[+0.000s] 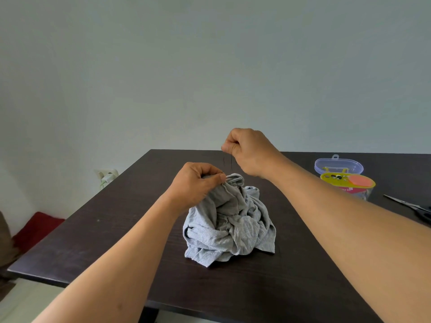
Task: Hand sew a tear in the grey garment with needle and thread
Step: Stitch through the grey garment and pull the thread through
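Grey cloth, the garment (229, 223), sits in a crumpled heap in the middle of the frame on a dark wooden table (116, 229). The left hand (198, 183) grips the top of the heap, with the thumb and fingers curled and pinching a fold of cloth so it stands up in a peak. Up and to the right of it, the right hand (248, 151) is lifted above the cloth. Its fingers are curled tight, with the thumb and first finger pinched together on something very thin. It is too small to tell if that is the needle. A thin dark thread (231, 160) hangs down from that pinch toward the peak of cloth.

At the right side of the frame, a clear plastic box (338, 165) stands on the table. Just in front of it is a sewing kit (347, 183) with a yellow top and a pink round part. Lower at the right edge lie scissors (412, 207), partly cut off by the frame. At the left, past the table edge, a white plug (106, 176) sits on the wall, and something red (37, 229) lies lower down.
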The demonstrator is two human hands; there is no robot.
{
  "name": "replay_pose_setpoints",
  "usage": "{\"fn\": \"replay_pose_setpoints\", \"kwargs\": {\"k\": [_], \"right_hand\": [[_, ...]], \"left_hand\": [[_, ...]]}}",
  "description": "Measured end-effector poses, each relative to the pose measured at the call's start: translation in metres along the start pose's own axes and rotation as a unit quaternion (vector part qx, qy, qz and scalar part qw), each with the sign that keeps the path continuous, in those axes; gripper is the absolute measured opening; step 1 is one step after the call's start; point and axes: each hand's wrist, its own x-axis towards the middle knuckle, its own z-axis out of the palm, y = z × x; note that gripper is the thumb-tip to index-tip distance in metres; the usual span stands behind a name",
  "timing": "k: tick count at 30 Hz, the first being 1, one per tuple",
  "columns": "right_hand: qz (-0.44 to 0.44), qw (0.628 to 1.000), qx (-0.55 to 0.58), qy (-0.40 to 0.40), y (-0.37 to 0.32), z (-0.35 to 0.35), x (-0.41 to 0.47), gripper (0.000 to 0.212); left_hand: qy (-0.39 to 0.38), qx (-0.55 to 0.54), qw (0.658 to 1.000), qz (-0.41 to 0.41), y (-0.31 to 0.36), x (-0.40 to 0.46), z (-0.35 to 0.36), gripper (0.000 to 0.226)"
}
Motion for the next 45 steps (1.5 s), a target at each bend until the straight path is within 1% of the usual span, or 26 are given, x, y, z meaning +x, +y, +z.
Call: {"fn": "replay_pose_setpoints", "kwargs": {"k": [3,6,8,11,14,18,19,22,24,26,28,29,30,31,35,37,42,45], "right_hand": [[0.004,0.999,-0.045,-0.027,0.007,0.001,-0.001,0.012],[-0.026,0.998,-0.065,-0.003,0.006,0.003,-0.002,0.018],[-0.037,0.998,-0.042,0.015,0.002,0.007,-0.002,0.020],[-0.007,1.000,0.007,0.024,0.004,0.008,0.001,0.018],[0.028,0.999,-0.012,0.016,0.014,0.006,0.002,0.016],[0.070,0.997,-0.020,-0.017,0.022,0.006,-0.003,0.017],[0.079,0.996,-0.028,-0.023,0.021,0.005,-0.004,0.020],[0.068,0.996,-0.055,-0.015,0.017,0.003,-0.005,0.044],[0.054,0.998,-0.021,-0.025,0.010,0.004,-0.007,0.050],[0.048,0.996,0.019,-0.079,0.003,0.007,-0.010,0.044],[0.035,0.989,0.002,-0.142,0.002,0.013,-0.011,0.030],[0.030,0.987,-0.015,-0.155,0.003,0.016,-0.010,0.022],[0.025,0.987,-0.030,-0.159,0.003,0.017,-0.010,0.016],[0.023,0.986,-0.043,-0.159,0.004,0.017,-0.009,0.014],[0.033,0.984,-0.050,-0.166,0.001,0.014,-0.010,0.019],[0.032,0.984,-0.036,-0.169,-0.001,0.014,-0.011,0.020],[0.041,0.984,0.004,-0.174,-0.001,0.017,-0.011,0.018],[0.061,0.986,0.068,-0.143,0.003,0.023,-0.011,0.015]], "left_hand": [[0.002,0.011,1.000,-0.013,-0.006,-0.004,-0.003,0.003],[-0.003,0.017,0.999,-0.030,-0.009,-0.007,-0.004,0.002],[-0.004,0.011,0.999,-0.035,-0.007,-0.007,-0.003,0.001],[-0.001,-0.030,0.999,-0.036,-0.007,-0.007,-0.004,0.004],[-0.003,-0.095,0.995,-0.044,-0.011,-0.009,-0.009,0.003],[-0.001,-0.104,0.993,-0.051,-0.009,-0.010,-0.009,0.004],[0.000,-0.105,0.993,-0.053,-0.008,-0.009,-0.009,0.004],[0.000,-0.111,0.992,-0.058,-0.010,-0.007,-0.009,0.004],[-0.003,-0.110,0.992,-0.058,-0.011,-0.006,-0.008,0.004],[-0.005,-0.106,0.993,-0.054,-0.011,-0.005,-0.007,0.007],[-0.009,-0.105,0.993,-0.047,-0.010,-0.005,-0.007,0.008],[-0.013,-0.103,0.994,-0.045,-0.011,-0.005,-0.007,0.009],[-0.014,-0.099,0.994,-0.044,-0.011,-0.005,-0.008,0.010],[-0.015,-0.095,0.994,-0.044,-0.012,-0.005,-0.008,0.010],[-0.005,-0.083,0.996,-0.034,-0.012,-0.007,-0.007,0.006],[-0.009,-0.070,0.997,-0.022,-0.010,-0.006,-0.004,0.002],[-0.021,-0.021,1.000,-0.001,-0.008,-0.005,-0.002,0.007],[-0.029,0.028,0.999,0.008,-0.011,-0.005,-0.002,0.007]]}}
